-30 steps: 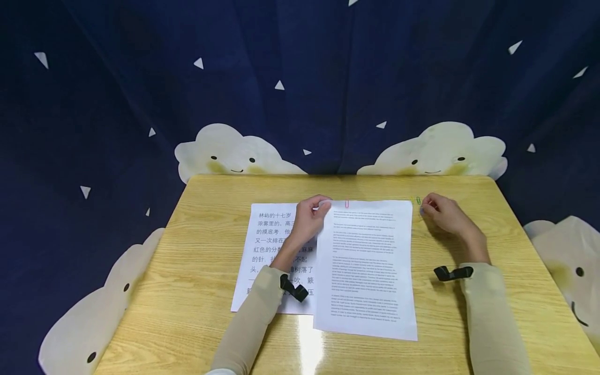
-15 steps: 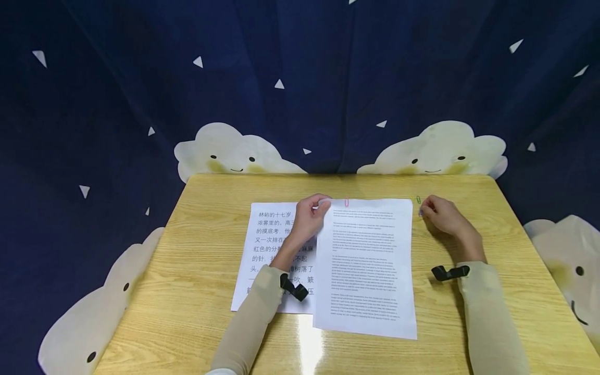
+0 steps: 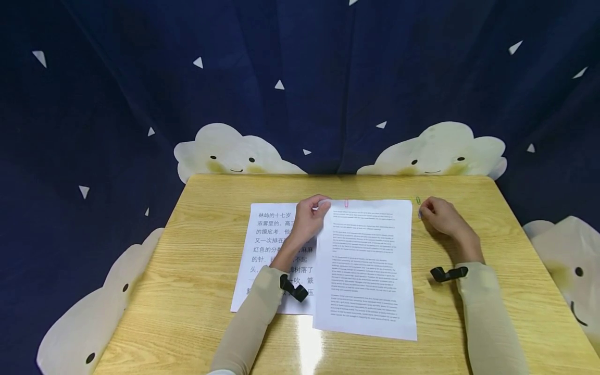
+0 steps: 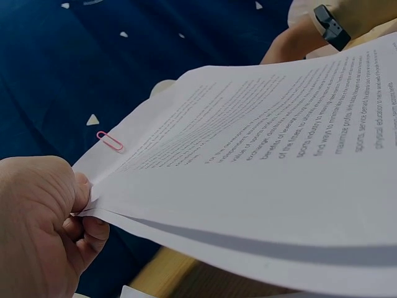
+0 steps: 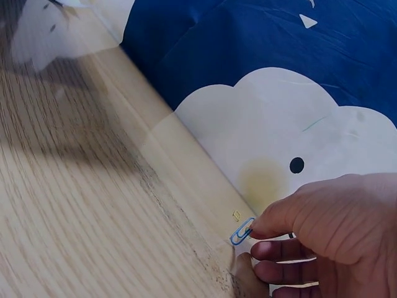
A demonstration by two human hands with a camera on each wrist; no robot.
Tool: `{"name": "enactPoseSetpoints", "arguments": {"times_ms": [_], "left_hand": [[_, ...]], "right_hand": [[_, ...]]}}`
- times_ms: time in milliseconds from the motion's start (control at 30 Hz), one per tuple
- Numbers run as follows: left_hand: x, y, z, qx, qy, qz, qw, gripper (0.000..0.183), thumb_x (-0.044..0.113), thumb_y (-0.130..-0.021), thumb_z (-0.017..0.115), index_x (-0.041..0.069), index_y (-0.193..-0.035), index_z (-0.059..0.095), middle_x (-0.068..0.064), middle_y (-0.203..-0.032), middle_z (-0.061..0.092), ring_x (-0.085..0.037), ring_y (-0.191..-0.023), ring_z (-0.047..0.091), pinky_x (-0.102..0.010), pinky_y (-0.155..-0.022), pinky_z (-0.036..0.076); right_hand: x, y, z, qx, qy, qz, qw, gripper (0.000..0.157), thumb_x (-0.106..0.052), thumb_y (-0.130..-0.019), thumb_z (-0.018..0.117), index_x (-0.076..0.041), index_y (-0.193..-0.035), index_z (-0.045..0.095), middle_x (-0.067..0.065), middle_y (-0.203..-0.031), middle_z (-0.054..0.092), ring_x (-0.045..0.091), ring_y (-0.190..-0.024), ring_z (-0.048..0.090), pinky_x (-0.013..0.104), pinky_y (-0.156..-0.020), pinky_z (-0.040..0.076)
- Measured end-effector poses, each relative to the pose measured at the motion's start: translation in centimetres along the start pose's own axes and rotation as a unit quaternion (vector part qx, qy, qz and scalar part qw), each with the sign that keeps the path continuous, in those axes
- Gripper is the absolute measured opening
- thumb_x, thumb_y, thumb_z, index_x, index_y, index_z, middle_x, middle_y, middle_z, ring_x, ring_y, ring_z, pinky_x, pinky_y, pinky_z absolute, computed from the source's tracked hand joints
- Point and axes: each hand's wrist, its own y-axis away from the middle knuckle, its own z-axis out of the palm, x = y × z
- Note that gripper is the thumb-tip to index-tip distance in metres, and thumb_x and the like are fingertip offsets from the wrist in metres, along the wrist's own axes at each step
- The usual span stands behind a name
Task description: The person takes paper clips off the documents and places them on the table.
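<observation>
My left hand [image 3: 307,216] pinches the top left corner of several printed sheets [image 3: 365,271] between thumb and fingers. Layered edges of the sheets [image 4: 205,205] show in the left wrist view. A pink paper clip [image 3: 347,203] sits on their top edge, right of that hand. To the right of the sheets, my right hand [image 3: 442,214] pinches a blue paper clip [image 5: 242,231] by one end, between thumb and forefinger. Its other end sticks out from the fingertips. A green paper clip [image 3: 419,200] lies on the table just behind the right fingertips.
Another sheet with large Chinese print [image 3: 262,260] lies under my left forearm, partly covered by the printed sheets. A small yellow clip [image 5: 236,216] is near the blue one. The wooden table [image 3: 187,323] ends at a dark blue curtain [image 3: 300,62] with cloud shapes.
My right hand has shifted slightly left and toward me, and more of the blue paper clip shows past its fingertips. The left hand keeps its grip on the sheets in the same place.
</observation>
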Motion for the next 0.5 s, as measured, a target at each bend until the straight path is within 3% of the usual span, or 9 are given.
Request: {"name": "enactPoseSetpoints", "arguments": {"times_ms": [500], "left_hand": [[-0.17,-0.04,-0.06,-0.003,-0.001,0.003,1.0,0.016,0.01,-0.104,0.064,0.002,-0.112,0.076,-0.015,-0.091,0.073,-0.009,-0.055,0.06,-0.022,-0.051,0.049]], "right_hand": [[0.04,-0.15,0.37,0.008,-0.006,0.007,1.0,0.023,-0.016,-0.109,0.051,0.003,-0.108,0.062,0.018,-0.099,0.062,0.03,-0.085,0.054,0.039,-0.069,0.044]]}}
